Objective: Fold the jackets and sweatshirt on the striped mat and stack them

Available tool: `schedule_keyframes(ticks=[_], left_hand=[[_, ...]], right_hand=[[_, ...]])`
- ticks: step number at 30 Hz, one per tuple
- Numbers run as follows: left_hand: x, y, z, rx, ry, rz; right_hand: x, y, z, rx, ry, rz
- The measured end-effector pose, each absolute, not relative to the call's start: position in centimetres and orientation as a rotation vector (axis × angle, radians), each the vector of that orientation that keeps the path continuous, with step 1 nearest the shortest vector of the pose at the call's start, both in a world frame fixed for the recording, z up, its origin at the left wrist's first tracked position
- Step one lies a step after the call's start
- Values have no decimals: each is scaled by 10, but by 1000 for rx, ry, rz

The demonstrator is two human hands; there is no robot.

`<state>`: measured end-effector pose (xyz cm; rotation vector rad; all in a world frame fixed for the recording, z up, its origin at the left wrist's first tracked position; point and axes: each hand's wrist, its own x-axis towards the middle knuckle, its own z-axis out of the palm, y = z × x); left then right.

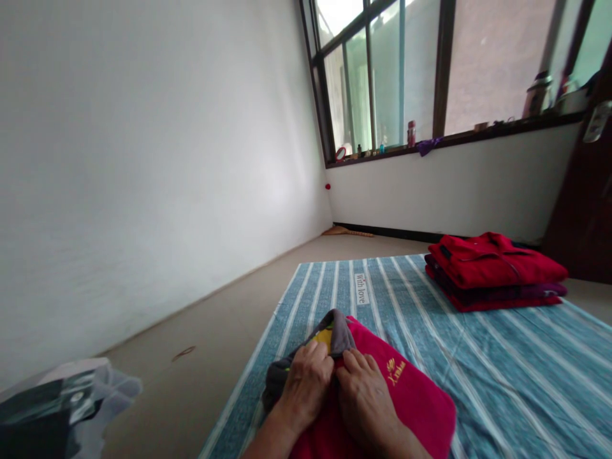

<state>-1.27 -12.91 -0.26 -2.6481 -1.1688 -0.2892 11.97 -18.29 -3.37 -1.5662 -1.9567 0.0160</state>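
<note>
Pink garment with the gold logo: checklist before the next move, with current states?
1. Both hands on the work: ok. Left hand is at the grey cloth, right hand on the pink garment.
2. Grip closed on cloth: cannot tell. Fingers are curled, tips hidden.
3. Gold logo uncovered: ok.
4. Red and purple folded stack apart from the garment: ok.
5. Near end of the garment in view: not ok. The picture's bottom edge cuts it off.
6. Underside free of creases: cannot tell. It faces down.
</note>
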Motion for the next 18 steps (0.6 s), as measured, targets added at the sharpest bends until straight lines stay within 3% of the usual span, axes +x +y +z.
schedule_keyframes(ticks=[7, 18], left_hand=[[-1, -135, 5, -2771, -1469, -65], [4, -151, -10, -2613, -1686, -151]], right_hand=[[119, -180, -30, -1569, -1954, 14], [139, -188, -61, -1198, -1916, -180]])
